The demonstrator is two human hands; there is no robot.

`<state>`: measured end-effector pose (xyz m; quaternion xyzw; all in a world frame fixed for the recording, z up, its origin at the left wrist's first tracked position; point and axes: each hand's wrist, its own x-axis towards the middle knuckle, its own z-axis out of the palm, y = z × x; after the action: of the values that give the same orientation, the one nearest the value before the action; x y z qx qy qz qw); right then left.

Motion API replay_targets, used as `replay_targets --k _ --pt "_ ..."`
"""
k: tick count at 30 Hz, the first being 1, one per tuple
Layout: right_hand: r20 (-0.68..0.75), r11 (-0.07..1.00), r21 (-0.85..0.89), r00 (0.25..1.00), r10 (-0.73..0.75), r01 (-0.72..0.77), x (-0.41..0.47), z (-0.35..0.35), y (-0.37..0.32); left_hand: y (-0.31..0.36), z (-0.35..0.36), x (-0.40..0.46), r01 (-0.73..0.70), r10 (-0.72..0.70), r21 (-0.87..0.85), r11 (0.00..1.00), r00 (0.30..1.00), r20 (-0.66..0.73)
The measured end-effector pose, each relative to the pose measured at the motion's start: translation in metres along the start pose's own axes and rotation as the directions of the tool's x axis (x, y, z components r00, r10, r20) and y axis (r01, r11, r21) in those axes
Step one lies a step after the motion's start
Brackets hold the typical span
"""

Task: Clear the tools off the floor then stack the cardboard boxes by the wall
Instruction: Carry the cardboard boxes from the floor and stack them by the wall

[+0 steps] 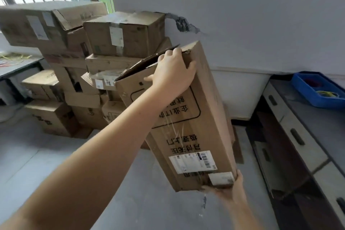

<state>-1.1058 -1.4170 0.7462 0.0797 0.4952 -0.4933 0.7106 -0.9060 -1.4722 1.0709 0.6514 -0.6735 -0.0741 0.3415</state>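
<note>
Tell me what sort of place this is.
Probably a workshop storeroom: cardboard boxes piled by the wall, a workbench with drawers, and a blue parts bin holding small bits.

Both my forearms are bare right up to the frame edge, and my left hand [173, 73] and right hand [228, 189] wear no gloves.

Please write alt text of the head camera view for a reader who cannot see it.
A person carries a long brown cardboard box, tilted, left hand gripping its open top edge, right hand under its bottom end. Behind, brown cardboard boxes are stacked against the grey wall.
</note>
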Motion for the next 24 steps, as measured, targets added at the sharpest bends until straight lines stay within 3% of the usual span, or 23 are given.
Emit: replay_targets --k 4,8,12,20,24 --pt "0.167 0.998 0.067 0.986 -0.01 -0.001 0.074 0.065 -0.022 -0.004 0.025 0.078 -0.014 0.016 0.066 0.998 0.999 -0.029" --pt "0.195 0.994 0.113 0.98 -0.024 0.001 0.13 0.129 -0.053 -0.01 0.067 0.144 -0.034 0.044 0.168 0.985 0.998 -0.055" --pt "0.13 0.987 0.123 0.988 0.083 -0.099 0.202 0.179 -0.081 -0.023 0.121 0.209 0.001 0.016 0.212 0.977 0.997 -0.078" --pt "0.049 0.938 0.191 0.957 0.286 -0.29 0.325 0.241 -0.076 -0.071 0.217 0.292 -0.125 0.15 0.367 0.922 0.988 -0.041" --pt "-0.041 0.914 0.293 0.951 0.306 -0.282 0.358 0.269 -0.057 -0.123 0.244 0.317 -0.15 0.143 0.405 0.902 0.989 0.048"
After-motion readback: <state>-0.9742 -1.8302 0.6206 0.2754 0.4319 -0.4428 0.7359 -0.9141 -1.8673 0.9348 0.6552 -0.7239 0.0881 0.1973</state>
